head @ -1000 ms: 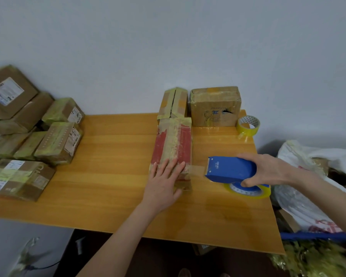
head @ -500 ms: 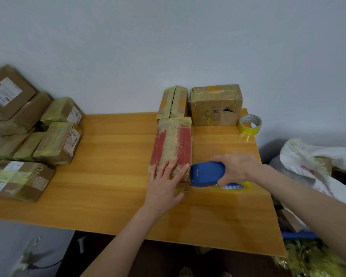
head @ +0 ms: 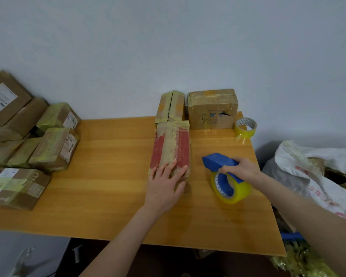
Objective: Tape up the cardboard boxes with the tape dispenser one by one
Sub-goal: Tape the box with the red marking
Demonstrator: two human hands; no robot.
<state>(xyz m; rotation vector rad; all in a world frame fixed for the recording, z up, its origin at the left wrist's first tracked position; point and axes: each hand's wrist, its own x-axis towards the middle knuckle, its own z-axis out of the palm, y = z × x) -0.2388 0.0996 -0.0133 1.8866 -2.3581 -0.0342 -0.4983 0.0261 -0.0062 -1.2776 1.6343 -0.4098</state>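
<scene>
In the head view, the left hand (head: 166, 182) lay flat, fingers straight and spread, pressing on the near end of a long red-and-tan cardboard box (head: 171, 144) that lay lengthwise at the middle of the wooden worktop (head: 112, 176). The right hand (head: 242, 169) had its fingers curled round the handle of the blue tape dispenser (head: 220, 162), held to the right of that box and apart from it, its yellow roll (head: 231, 188) hanging low over the worktop. Behind the long box, by the wall, stood a narrow taped box (head: 171, 105) and a squarer box (head: 212, 109), with a spare tape roll (head: 245, 127) just beside it. A heap of taped boxes (head: 54, 148) sat at the worktop's left end.
</scene>
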